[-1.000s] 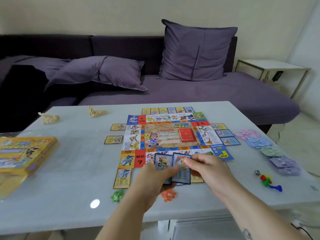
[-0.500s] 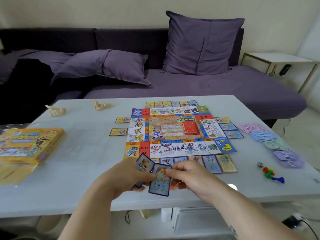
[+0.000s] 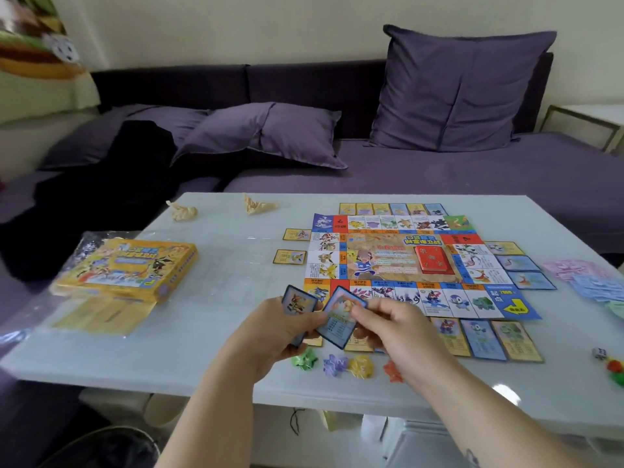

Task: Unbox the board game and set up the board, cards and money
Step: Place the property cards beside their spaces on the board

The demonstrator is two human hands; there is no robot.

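The colourful game board [image 3: 398, 265] lies open on the pale table [image 3: 219, 271], with a red card deck [image 3: 434, 261] on its middle. Property cards line its edges, among them three near-side cards [image 3: 486, 339] and two on the left [image 3: 290, 256]. My left hand [image 3: 273, 336] holds a small stack of blue-framed cards [image 3: 299, 304]. My right hand [image 3: 395, 329] pinches one blue-framed card [image 3: 341, 320] just beside that stack. Both hands hover over the board's near left corner. Pastel paper money [image 3: 584, 282] is laid out at the right edge.
The yellow game box [image 3: 128, 268] sits at the left on a clear plastic wrap. Small coloured tokens [image 3: 347, 364] lie near the table's front edge. A die and coloured pawns [image 3: 611, 363] are at the far right. Two crumpled wrappers [image 3: 216, 209] lie at the back. A purple sofa stands behind.
My view has swung left, so the board now sits further right. Both hands drew back from the board's near edge, and the right hand has slid one card off the stack.
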